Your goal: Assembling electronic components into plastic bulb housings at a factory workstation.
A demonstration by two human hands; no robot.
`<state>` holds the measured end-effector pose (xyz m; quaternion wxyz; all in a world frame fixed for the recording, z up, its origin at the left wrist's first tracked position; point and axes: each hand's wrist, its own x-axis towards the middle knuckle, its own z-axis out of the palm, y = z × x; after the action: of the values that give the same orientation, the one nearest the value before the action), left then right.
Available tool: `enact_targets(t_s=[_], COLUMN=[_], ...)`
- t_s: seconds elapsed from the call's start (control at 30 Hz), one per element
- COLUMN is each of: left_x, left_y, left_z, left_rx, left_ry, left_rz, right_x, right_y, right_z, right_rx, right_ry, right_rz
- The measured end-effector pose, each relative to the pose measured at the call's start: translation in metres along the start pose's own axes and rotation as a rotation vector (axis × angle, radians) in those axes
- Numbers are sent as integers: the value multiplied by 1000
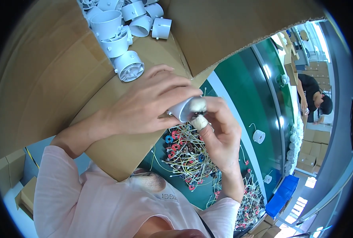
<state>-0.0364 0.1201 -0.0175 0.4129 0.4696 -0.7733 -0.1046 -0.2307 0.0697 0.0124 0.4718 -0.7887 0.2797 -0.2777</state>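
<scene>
My left hand [150,101] is wrapped round a white plastic cylindrical housing [179,111], its open end turned to the right. At that open end, my right hand [222,133] pinches with thumb and index finger, both tips covered in white wraps. A small dark part shows between those fingertips, too hidden to name. Below the hands lies a heap of thin wire leads [192,148] with red, blue and dark ring-shaped pieces. Beyond my left hand, several similar white housings [129,65] are piled in a large cardboard box [156,51].
A green conveyor belt [248,87] runs along the right, carrying a white housing with a wire [258,136]. More wire leads [250,202] lie at the lower right, near a blue bin [281,196]. Across the belt, a person in black [313,95] is at work.
</scene>
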Motion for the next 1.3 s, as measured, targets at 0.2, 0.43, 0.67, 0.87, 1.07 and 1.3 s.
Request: enact_targets(t_s=[0.2, 0.43, 0.67, 0.87, 1.07, 1.3], left_x=[-6, -13, -17, -17, -6, 27], left_y=[3, 12, 7, 8, 15, -31], left_z=[1, 5, 9, 16, 15, -2], left_rx=[-53, -172, -274, -340, -257, 949], left_ry=[40, 95, 114, 114, 92, 167], left_rz=[-10, -104, -167, -177, -149, -73], right_x=[-5, -3, 4, -2, -5, 22], right_y=[-5, 3, 7, 13, 27, 118], right_z=[11, 24, 25, 22, 13, -93], right_rx=[-414, -521, -541, -195, 29, -325], right_ry=[47, 156, 182, 154, 150, 410], right_rz=[-82, -327, -227, -82, 58, 264])
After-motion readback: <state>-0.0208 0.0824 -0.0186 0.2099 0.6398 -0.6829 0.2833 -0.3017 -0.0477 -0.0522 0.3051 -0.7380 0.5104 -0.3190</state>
